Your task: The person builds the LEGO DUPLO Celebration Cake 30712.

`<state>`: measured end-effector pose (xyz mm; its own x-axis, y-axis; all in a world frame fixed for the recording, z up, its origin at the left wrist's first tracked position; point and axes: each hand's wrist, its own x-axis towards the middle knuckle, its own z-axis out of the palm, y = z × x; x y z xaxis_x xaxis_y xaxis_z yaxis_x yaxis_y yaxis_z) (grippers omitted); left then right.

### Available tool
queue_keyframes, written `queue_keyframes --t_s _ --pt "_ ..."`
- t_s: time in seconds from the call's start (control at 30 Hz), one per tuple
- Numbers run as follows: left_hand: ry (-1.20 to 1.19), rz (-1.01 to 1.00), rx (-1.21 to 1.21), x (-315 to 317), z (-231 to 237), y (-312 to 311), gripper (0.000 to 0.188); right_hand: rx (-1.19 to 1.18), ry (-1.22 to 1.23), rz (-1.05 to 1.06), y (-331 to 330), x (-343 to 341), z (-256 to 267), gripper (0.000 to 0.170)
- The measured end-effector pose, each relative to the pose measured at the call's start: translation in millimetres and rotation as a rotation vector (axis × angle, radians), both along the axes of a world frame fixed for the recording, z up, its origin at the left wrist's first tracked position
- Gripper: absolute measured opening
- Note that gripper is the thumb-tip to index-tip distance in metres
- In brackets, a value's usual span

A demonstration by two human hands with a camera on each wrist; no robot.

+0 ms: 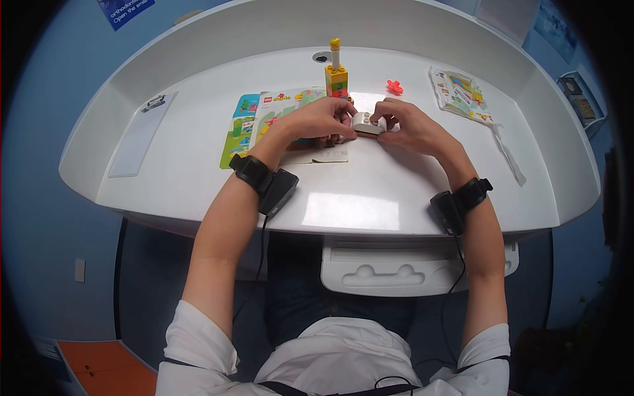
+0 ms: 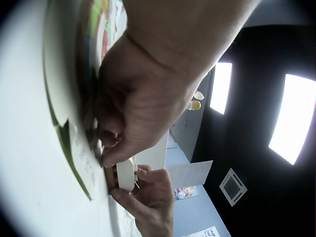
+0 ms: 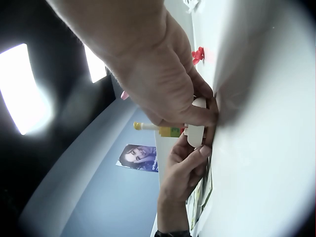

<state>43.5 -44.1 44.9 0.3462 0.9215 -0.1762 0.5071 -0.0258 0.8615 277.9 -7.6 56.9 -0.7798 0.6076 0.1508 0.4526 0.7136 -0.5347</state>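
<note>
A white rounded toy brick (image 1: 366, 123) with studs on top sits over a flat brown piece (image 3: 211, 127), low at the tabletop between my two hands. My right hand (image 1: 413, 129) grips the right end of the white brick, thumb on the near side and fingers at the back and top. From the other end my left hand (image 1: 316, 121) pinches the brown piece at its left edge, its fingertips partly hidden. Just behind the left hand stands a tower of stacked toy bricks (image 1: 336, 74) in yellow, green and red, with a white and yellow top.
Under the left forearm lies an illustrated booklet (image 1: 247, 125), with dark brown parts partly hidden there. A red flower piece (image 1: 395, 86) lies behind the right hand. Farther right is a crumpled printed bag (image 1: 462, 94); a clipboard (image 1: 142, 142) lies far left. A raised rim (image 1: 264, 36) surrounds the desk.
</note>
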Motion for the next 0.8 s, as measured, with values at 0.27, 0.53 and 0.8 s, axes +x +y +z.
queue_keyframes --t_s 0.27,0.53,0.8 --pt "-0.012 0.006 0.004 0.1 -0.5 -0.4 0.043 -0.008 -0.009 -0.007 4.4 0.3 -3.6 0.030" --pt "0.000 0.008 -0.008 0.8 2.1 -2.4 0.043 -0.086 0.027 -0.030 6.9 2.1 -7.2 0.031" --pt "0.009 0.001 0.008 0.1 0.2 -0.6 0.045 -0.144 -0.005 -0.053 5.1 1.6 -3.1 0.031"
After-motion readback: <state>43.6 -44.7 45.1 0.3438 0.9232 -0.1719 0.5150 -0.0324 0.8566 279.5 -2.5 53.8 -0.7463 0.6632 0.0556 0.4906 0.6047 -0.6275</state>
